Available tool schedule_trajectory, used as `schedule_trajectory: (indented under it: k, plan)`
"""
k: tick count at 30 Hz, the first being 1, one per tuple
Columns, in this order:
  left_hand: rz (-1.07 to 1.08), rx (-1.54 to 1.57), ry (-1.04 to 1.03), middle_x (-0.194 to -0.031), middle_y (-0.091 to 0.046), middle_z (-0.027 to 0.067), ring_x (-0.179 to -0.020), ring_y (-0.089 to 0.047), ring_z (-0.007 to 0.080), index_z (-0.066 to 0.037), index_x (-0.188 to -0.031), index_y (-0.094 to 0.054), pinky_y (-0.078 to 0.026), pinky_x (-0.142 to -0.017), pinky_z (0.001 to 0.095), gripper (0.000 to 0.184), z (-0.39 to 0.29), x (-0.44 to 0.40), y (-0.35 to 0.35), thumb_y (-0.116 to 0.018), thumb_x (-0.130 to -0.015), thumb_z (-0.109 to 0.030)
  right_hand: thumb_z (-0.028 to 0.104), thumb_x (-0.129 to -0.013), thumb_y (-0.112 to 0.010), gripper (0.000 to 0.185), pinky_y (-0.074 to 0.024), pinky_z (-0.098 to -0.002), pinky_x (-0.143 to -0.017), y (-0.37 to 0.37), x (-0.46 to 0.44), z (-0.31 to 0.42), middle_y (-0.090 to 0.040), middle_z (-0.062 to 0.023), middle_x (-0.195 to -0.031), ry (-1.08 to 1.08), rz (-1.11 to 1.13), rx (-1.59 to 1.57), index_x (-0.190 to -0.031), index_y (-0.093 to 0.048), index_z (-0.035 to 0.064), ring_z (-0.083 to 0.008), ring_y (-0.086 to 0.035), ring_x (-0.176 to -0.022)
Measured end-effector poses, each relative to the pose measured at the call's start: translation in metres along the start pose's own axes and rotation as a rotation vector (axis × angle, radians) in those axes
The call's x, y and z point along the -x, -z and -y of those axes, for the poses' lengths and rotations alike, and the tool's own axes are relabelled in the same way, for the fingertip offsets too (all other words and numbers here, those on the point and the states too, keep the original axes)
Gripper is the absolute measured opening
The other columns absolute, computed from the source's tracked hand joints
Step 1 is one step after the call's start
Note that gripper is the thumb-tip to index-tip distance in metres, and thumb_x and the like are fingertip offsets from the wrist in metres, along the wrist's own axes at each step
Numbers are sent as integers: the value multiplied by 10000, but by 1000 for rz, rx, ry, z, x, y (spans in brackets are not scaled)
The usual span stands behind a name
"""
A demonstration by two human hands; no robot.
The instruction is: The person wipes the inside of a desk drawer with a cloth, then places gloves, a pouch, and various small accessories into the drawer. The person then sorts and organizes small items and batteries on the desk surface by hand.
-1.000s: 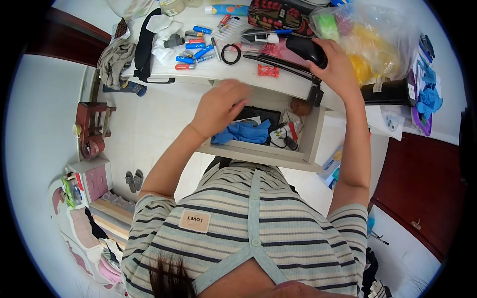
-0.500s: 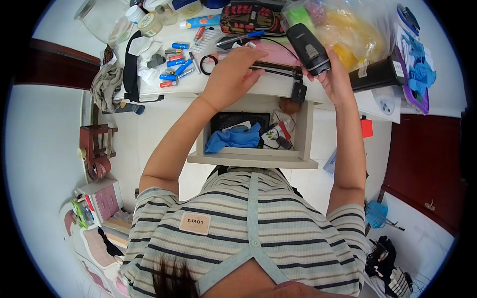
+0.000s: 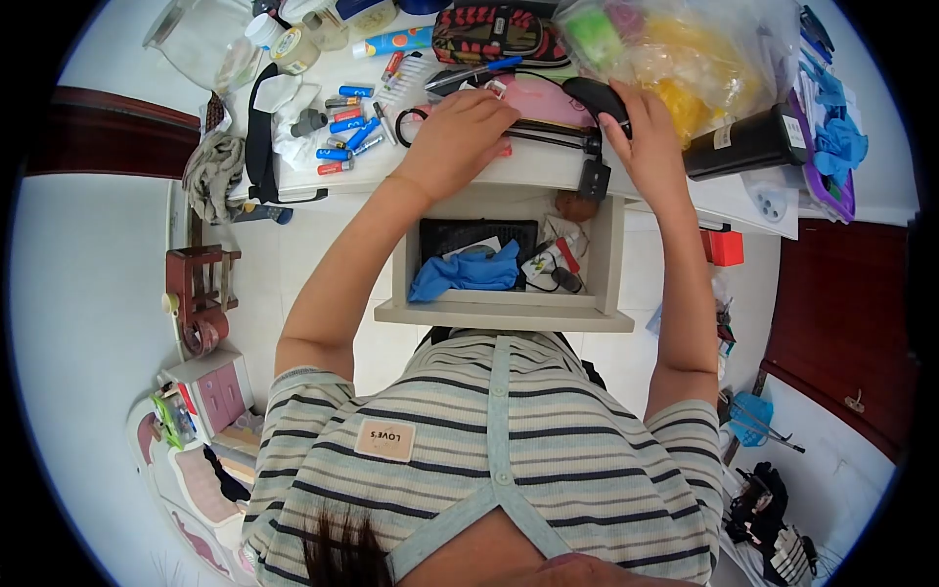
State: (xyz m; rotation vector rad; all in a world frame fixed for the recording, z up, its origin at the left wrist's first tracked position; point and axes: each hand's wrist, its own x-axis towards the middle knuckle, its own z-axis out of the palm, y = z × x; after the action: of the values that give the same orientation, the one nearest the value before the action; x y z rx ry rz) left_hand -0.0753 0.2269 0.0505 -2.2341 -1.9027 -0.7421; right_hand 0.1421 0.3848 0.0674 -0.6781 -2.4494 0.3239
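Observation:
My right hand (image 3: 650, 142) is wrapped round a black computer mouse (image 3: 592, 98), its thumb on the near side. The mouse is tilted with its dark curved top showing, at the right end of a pink pad (image 3: 540, 100). My left hand (image 3: 455, 137) is over the desk's front edge, left of the pad, with fingers bent and pressed together. A bit of red shows below its fingertips; what they hold, if anything, is hidden. Beside my left hand are a black cable loop (image 3: 403, 127) and several loose batteries (image 3: 362, 132). A black stand-like bar (image 3: 548, 134) runs between the hands.
Below the desk edge an open drawer (image 3: 504, 315) holds a blue cloth (image 3: 469, 269) and small items. A patterned pencil case (image 3: 499, 34) and toothpaste tube (image 3: 393, 42) lie behind. Right are plastic bags (image 3: 685, 59) and a black box (image 3: 748, 140).
My right hand has turned the mouse over from its underside and lowered it toward the pink pad. My left hand's fingers have curled in more.

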Motion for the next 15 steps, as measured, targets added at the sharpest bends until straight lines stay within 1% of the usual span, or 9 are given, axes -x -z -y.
schedule_trajectory:
  k: [2, 3, 5, 7, 11, 13, 14, 15]
  plan:
    - [9, -21, -38, -1130, -595, 86, -1146, -517, 284, -87, -1126, -581, -411, -976, 389, 377, 3, -5, -6, -687, -768, -143, 237, -863, -651, 443, -461, -413, -872, -7, 3, -3, -559, -175, -1074, 76, -48, 96, -1251, -550, 48, -350, -546, -1006]
    - [26, -26, -46, -1108, -591, 81, -1127, -520, 280, -89, -1109, -587, -411, -967, 390, 363, 4, -9, -8, -690, -766, -146, 237, -863, -651, 443, -461, -413, -872, -8, 5, -4, -559, -175, -1074, 75, -48, 95, -1251, -550, 48, -350, -546, -1006]
    - [44, -29, -57, -1086, -587, 76, -1108, -524, 277, -90, -1092, -593, -411, -957, 391, 348, 4, -14, -9, -693, -763, -148, 237, -860, -652, 456, -451, -412, -902, -9, 7, -5, -552, -176, -1122, 41, -16, 115, -1265, -544, 56, -350, -529, -1056]
    - [142, -11, -43, -1031, -579, 71, -1065, -528, 272, -87, -1054, -607, -420, -931, 396, 318, 3, -20, -8, -697, -755, -145, 233, -863, -647, 459, -444, -412, -919, -12, 11, -9, -548, -177, -1148, 37, -25, 107, -1273, -538, 58, -351, -525, -1069]
    - [150, -32, -46, -1013, -577, 73, -1033, -538, 268, -79, -1031, -617, -430, -914, 395, 275, 4, -22, -16, -677, -766, -123, 213, -875, -631, 453, -422, -411, -964, -11, 16, -9, -534, -180, -1221, 17, -33, 71, -1288, -527, 60, -354, -511, -1115]
    - [103, 2, -43, -1009, -582, 97, -1013, -556, 280, -57, -988, -624, -457, -878, 390, 239, 4, -22, -18, -653, -751, -76, 207, -877, -628, 455, -419, -411, -970, -12, 17, -9, -530, -180, -1234, 9, -40, 69, -1295, -522, 61, -355, -507, -1127]
    - [107, 3, -45, -1009, -582, 97, -1013, -556, 280, -57, -988, -624, -457, -878, 390, 239, 5, -22, -19, -653, -751, -76, 200, -880, -624, 457, -416, -411, -975, -13, 18, -9, -527, -180, -1247, 5, -46, 69, -1303, -516, 63, -356, -503, -1138]
    - [106, 16, -52, -1000, -577, 101, -983, -565, 286, -52, -1006, -614, -467, -855, 387, 227, 6, -22, -19, -635, -781, -77, 200, -880, -624, 457, -416, -411, -975, -13, 19, -9, -527, -180, -1247, 2, -46, 69, -1303, -516, 63, -356, -503, -1138]
